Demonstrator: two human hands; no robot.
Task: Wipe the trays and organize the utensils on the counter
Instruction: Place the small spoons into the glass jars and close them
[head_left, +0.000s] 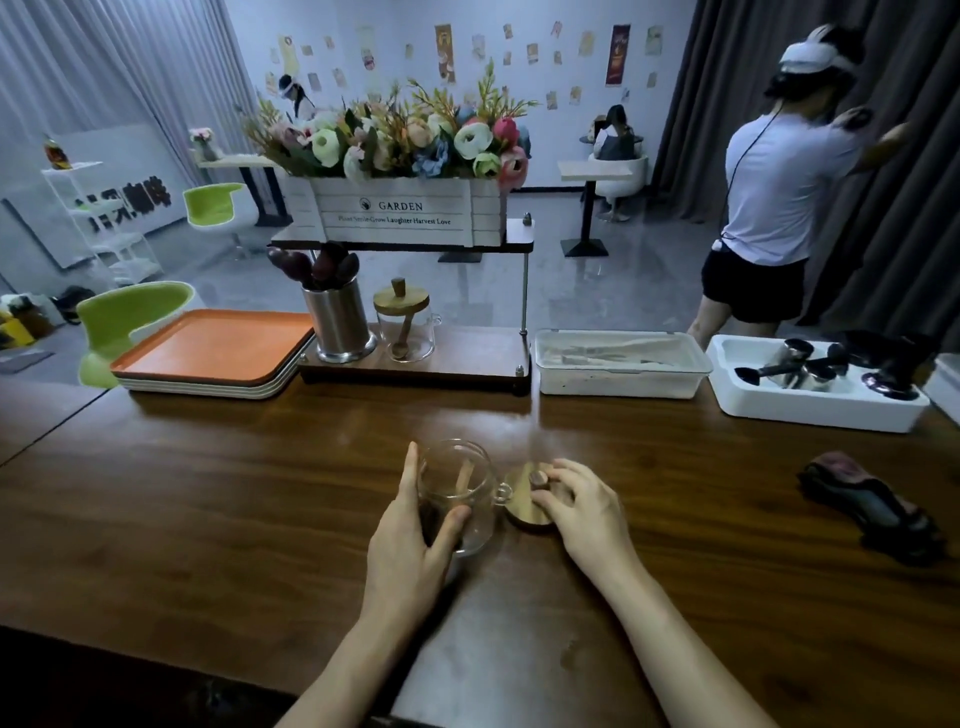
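Observation:
A small glass jar (460, 480) with a wooden spoon inside stands open on the wooden counter (260, 493), near the front middle. My left hand (415, 535) grips its left side, thumb across the front. Beside it on the right lies the jar's round wooden lid (522, 501), and the fingers of my right hand (579, 506) pinch its knob. A stack of trays with an orange one on top (213, 348) sits at the back left. A dark cloth (867, 501) lies crumpled at the right.
A wooden stand (415, 364) at the back holds a steel cup of dark spoons (337, 322), a second lidded glass jar (408, 322) and a flower box above. Two white bins (621, 364) (815, 384) with utensils sit back right. A person (779, 182) stands beyond.

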